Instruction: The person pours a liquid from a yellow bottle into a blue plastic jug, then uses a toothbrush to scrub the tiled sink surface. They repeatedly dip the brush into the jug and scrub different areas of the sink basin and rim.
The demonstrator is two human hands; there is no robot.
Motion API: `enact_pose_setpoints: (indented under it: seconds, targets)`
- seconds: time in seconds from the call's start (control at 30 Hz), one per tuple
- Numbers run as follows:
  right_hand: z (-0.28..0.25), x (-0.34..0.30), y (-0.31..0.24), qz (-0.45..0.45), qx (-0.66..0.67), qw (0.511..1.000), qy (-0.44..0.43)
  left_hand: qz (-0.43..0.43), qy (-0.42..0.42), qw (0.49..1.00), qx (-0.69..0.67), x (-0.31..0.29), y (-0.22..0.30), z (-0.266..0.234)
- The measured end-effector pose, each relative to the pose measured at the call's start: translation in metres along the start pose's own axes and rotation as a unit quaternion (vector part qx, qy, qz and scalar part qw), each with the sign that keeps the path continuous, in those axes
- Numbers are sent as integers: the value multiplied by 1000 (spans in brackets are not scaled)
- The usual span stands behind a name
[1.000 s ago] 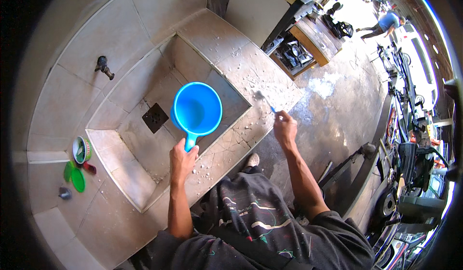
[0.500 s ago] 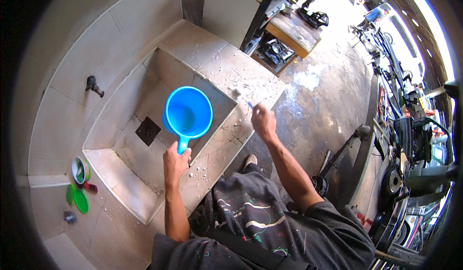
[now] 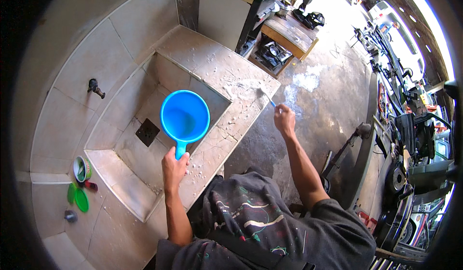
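My left hand (image 3: pixel 174 169) is closed round the handle of a blue plastic dipper (image 3: pixel 185 96), which it holds above the tiled basin (image 3: pixel 223 94). Some liquid seems to lie in the bottom of the dipper, though I cannot be sure. Out to the right, my right hand (image 3: pixel 284 118) grips a small brush (image 3: pixel 267 97) by its thin blue handle. The brush's head is at the far right corner of the tiled ledge (image 3: pixel 212 60), beside a smear of white foam (image 3: pixel 243 84). White specks and flecks are scattered along the ledge.
A tap (image 3: pixel 96 88) juts from the left wall, and a dark drain cover (image 3: pixel 147 132) lies in the basin. A round tub (image 3: pixel 82 168) and green lids (image 3: pixel 81 200) stand at left. Beyond the ledge are a wooden table (image 3: pixel 292 31) and, at right, piled vehicle parts (image 3: pixel 398 178).
My right hand has moved right with the brush, toward the ledge's outer corner. The foam there is now spread into a wider smear. My left hand still holds the dipper over the basin.
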State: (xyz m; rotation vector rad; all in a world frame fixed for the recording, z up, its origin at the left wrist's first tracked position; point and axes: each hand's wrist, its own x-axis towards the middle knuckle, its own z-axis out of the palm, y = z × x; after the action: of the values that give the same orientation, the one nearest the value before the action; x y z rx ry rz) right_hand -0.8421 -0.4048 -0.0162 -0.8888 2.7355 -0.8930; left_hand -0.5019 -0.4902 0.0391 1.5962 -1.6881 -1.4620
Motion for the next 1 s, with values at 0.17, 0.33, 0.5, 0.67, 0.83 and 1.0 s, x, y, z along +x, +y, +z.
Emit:
enact_pose_setpoints:
  seconds: [0.17, 0.33, 0.5, 0.67, 0.83, 1.0]
  targets:
    - [-12, 13, 28, -88, 38, 995, -38, 4, 29, 1000, -3, -22, 3, 12]
    - [-32, 48, 61, -53, 35, 997, 41, -6, 56, 998, -2, -50, 7, 26]
    - [-29, 38, 75, -69, 49, 993, -84, -11, 84, 996, -20, -83, 12, 37]
    - [-29, 23, 72, -104, 76, 991, 43, -29, 115, 992, -44, -124, 17, 49]
    - [-38, 14, 60, -153, 40, 983, -96, -50, 125, 989, -67, -166, 22, 60]
    - [-34, -14, 50, -99, 94, 985, -107, -79, 115, 985, -106, -210, 22, 76]
